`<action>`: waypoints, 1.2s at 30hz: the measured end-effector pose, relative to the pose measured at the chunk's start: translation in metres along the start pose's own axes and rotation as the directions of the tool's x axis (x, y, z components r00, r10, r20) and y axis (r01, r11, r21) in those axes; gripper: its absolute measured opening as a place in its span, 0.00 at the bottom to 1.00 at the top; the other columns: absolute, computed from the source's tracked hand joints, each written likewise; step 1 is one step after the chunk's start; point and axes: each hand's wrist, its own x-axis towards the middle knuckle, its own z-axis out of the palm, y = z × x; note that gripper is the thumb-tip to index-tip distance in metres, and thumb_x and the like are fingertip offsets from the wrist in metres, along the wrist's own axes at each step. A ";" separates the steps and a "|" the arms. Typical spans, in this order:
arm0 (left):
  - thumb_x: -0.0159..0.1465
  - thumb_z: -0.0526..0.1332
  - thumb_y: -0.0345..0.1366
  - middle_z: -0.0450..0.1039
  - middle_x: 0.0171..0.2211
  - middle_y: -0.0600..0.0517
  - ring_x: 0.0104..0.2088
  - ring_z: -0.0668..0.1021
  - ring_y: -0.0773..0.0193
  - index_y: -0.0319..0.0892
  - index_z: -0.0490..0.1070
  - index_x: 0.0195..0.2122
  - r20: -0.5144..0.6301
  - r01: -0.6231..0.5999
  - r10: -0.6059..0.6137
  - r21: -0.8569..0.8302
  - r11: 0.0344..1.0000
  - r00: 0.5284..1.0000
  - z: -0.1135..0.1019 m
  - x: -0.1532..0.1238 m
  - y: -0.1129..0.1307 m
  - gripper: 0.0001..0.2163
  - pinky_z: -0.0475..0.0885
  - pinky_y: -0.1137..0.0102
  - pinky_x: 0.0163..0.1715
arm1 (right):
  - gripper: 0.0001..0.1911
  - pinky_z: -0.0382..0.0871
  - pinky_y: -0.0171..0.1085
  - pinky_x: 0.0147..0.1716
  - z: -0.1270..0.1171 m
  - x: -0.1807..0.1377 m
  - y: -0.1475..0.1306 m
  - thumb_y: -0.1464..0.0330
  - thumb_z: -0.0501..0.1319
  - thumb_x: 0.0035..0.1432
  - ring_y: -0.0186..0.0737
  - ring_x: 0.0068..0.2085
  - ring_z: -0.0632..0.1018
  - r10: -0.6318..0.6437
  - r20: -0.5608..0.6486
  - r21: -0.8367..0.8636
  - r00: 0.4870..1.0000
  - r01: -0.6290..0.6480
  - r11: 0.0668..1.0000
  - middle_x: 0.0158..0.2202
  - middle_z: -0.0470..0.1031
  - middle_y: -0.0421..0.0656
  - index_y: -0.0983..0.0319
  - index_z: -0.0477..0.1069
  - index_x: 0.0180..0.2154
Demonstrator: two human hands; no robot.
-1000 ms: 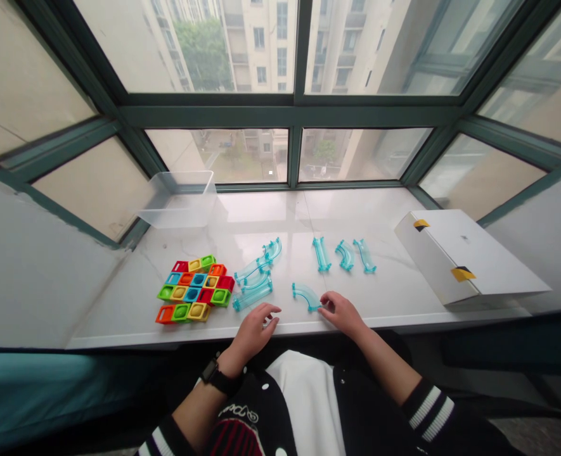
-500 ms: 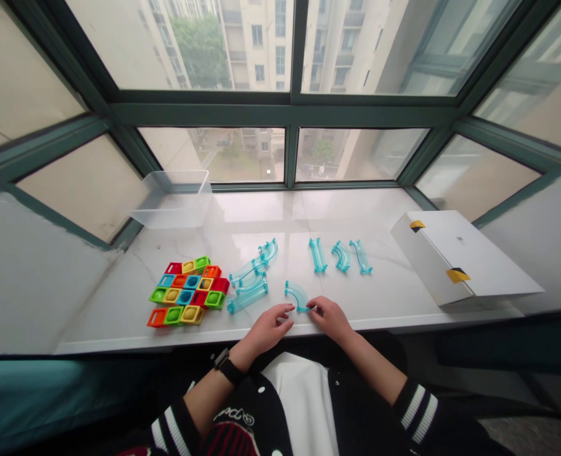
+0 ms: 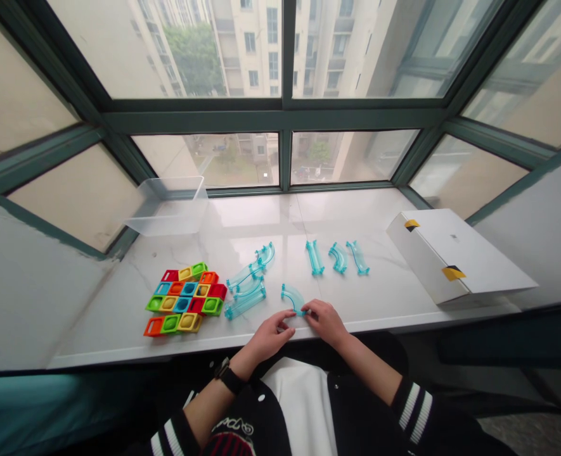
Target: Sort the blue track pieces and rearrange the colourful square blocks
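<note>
A curved clear-blue track piece (image 3: 292,297) lies on the white sill (image 3: 261,221) near its front edge. My right hand (image 3: 324,320) pinches the near end of that piece with curled fingers. My left hand (image 3: 271,334) rests just left of it, fingers bent, fingertips close to the piece's near end. To the left lies a loose pile of blue track pieces (image 3: 248,282). Further left is a flat cluster of coloured square blocks (image 3: 185,297). Three more blue track pieces (image 3: 337,258) lie in a row behind my right hand.
A clear plastic tub (image 3: 168,206) stands at the back left of the sill. A white cardboard box (image 3: 456,256) with yellow tape sits at the right. Window panes enclose the sill on three sides.
My left hand has slid right toward the curved piece. My right hand has shifted slightly left with the piece.
</note>
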 end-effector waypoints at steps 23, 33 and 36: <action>0.66 0.65 0.36 0.59 0.73 0.41 0.46 0.83 0.61 0.49 0.74 0.60 0.129 -0.280 0.277 0.005 0.960 0.952 0.041 0.097 0.089 0.20 0.80 0.66 0.41 | 0.07 0.75 0.40 0.36 -0.087 0.012 0.034 0.67 0.60 0.69 0.41 0.35 0.79 -0.016 -0.496 -0.017 0.868 0.009 1.000 0.41 0.80 0.44 0.57 0.77 0.45; 0.65 0.65 0.36 0.63 0.70 0.44 0.41 0.83 0.63 0.49 0.70 0.63 0.230 -0.275 0.209 0.313 0.909 0.950 0.062 0.112 0.069 0.24 0.79 0.59 0.54 | 0.09 0.72 0.42 0.41 -0.129 0.043 0.074 0.67 0.60 0.64 0.41 0.32 0.77 0.099 -0.520 -0.099 0.849 -0.175 0.980 0.40 0.81 0.44 0.58 0.78 0.42; 0.60 0.71 0.37 0.63 0.70 0.44 0.58 0.79 0.49 0.48 0.68 0.66 0.302 -0.290 0.138 0.547 0.785 0.943 0.050 0.110 0.057 0.32 0.73 0.54 0.63 | 0.09 0.72 0.42 0.41 -0.127 0.050 0.083 0.67 0.60 0.63 0.42 0.32 0.77 0.132 -0.492 -0.098 0.861 -0.205 0.974 0.41 0.81 0.45 0.58 0.78 0.42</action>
